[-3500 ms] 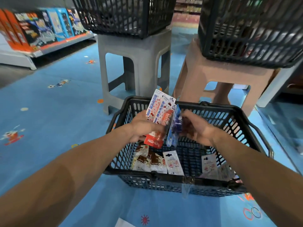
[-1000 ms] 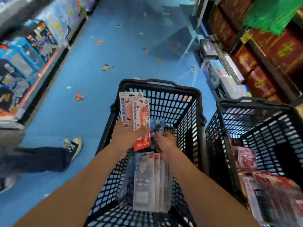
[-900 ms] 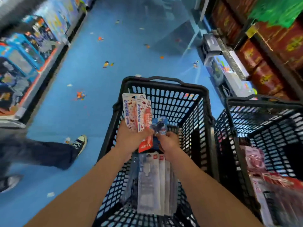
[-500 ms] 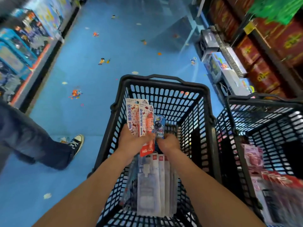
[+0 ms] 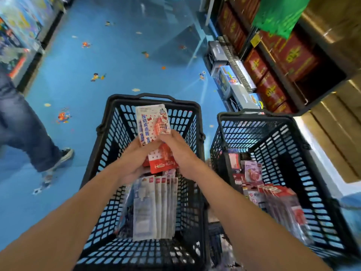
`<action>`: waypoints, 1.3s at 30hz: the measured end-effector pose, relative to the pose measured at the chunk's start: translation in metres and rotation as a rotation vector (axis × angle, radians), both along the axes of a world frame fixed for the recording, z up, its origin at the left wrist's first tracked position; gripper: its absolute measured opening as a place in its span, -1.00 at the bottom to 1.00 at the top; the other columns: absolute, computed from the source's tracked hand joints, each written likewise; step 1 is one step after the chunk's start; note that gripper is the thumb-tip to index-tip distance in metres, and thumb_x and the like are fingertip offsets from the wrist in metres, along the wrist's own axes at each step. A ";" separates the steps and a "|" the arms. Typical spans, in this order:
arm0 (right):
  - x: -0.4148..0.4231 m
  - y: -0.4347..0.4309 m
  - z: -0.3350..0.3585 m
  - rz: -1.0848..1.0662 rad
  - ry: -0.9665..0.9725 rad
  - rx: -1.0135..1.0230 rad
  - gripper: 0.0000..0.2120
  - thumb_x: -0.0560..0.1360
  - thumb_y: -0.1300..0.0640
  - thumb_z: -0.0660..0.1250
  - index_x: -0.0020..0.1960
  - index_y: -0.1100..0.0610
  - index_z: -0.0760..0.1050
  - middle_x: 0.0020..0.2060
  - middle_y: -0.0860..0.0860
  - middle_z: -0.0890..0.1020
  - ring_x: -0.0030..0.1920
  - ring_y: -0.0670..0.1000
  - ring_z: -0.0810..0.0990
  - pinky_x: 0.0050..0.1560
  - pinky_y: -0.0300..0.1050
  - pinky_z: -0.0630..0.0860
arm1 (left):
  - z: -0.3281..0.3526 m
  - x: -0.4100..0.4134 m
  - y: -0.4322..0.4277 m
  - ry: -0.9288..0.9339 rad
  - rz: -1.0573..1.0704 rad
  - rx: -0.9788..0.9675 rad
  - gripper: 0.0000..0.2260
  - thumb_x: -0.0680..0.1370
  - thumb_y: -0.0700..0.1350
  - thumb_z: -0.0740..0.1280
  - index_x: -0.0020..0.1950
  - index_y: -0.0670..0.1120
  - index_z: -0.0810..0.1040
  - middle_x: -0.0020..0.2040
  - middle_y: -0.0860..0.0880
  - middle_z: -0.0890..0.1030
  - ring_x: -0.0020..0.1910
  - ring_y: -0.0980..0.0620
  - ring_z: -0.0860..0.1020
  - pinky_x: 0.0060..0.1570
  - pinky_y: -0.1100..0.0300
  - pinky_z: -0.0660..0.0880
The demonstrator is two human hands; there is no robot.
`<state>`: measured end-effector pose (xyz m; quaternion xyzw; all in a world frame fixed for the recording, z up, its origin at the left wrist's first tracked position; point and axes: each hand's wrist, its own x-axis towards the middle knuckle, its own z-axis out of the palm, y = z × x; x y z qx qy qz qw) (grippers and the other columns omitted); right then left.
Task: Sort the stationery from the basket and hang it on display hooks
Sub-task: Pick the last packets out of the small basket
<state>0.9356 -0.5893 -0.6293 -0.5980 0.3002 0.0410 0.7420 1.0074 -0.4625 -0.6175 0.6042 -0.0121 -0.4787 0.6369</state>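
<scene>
Over a black plastic basket [image 5: 109, 133] I hold a stack of red-and-white Hello Kitty stationery packs [image 5: 154, 126]. My left hand [image 5: 134, 159] grips the stack from the left and below. My right hand [image 5: 175, 149] grips its right edge, fingers curled over the front. The small blue pack seen earlier is hidden. A row of pale blue-and-white packs [image 5: 152, 208] stands upright inside the basket beneath my hands. No display hooks are in view.
A second black basket [image 5: 283, 149] at the right holds pink and red packs [image 5: 252, 173]. Shelves of red boxes [image 5: 273, 61] line the right side and toy boxes [image 5: 17, 36] the left. A person's jeans leg and sneaker [image 5: 39, 145] stand on the blue floor at the left.
My right hand has moved up onto the right edge of the Hello Kitty stack, and the small blue pack is no longer visible. The person at the left stepped closer.
</scene>
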 end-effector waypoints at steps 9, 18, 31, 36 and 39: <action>-0.092 -0.109 0.076 -0.177 -0.227 0.033 -0.62 0.60 0.09 0.39 0.38 0.13 0.43 0.18 0.15 0.69 0.15 0.22 0.69 0.20 0.20 0.61 | 0.074 -0.071 -0.118 -0.212 -0.152 0.027 -0.60 0.61 -0.01 0.27 0.43 -0.04 0.34 0.13 -0.11 0.71 0.06 -0.09 0.72 -0.06 -0.06 0.67; -0.222 -0.262 0.031 -0.283 -0.065 0.007 -0.64 0.62 0.05 0.37 0.38 0.13 0.45 0.11 0.12 0.72 0.06 0.13 0.73 -0.09 0.04 0.68 | 0.025 -0.190 -0.287 -0.179 -0.259 0.214 -0.44 0.64 0.05 0.15 0.58 -0.03 0.03 0.23 -0.12 0.59 0.04 -0.08 0.64 0.02 -0.03 0.63; -0.224 -0.325 -0.125 -0.253 0.289 -0.064 -0.64 0.55 -0.09 0.43 0.18 0.05 0.38 0.00 0.06 0.64 -0.10 -0.03 0.64 -0.20 -0.20 0.63 | -0.174 -0.200 -0.369 -0.222 -0.395 0.541 -0.32 0.45 0.18 0.18 0.55 -0.05 0.34 0.51 -0.18 0.42 0.44 -0.20 0.44 0.42 -0.16 0.40; -0.220 -0.322 -0.152 -0.257 0.350 -0.230 -0.79 0.59 0.06 0.37 0.18 0.03 0.43 0.07 0.05 0.67 -0.08 -0.02 0.66 -0.19 -0.25 0.61 | -0.172 -0.212 -0.365 -0.270 -0.425 0.525 -0.20 0.59 -0.02 0.26 0.69 -0.12 -0.13 0.61 -0.15 0.26 0.50 -0.19 0.36 0.37 0.04 0.39; -0.210 -0.318 -0.154 -0.216 0.475 -0.361 -0.70 0.52 -0.09 0.36 0.14 0.08 0.57 0.04 0.06 0.69 0.02 0.10 0.67 0.13 0.02 0.61 | -0.178 -0.212 -0.367 -0.404 -0.499 0.599 -0.33 0.68 -0.06 0.22 0.65 -0.25 -0.06 0.49 -0.22 0.41 0.34 -0.19 0.49 0.15 0.11 0.49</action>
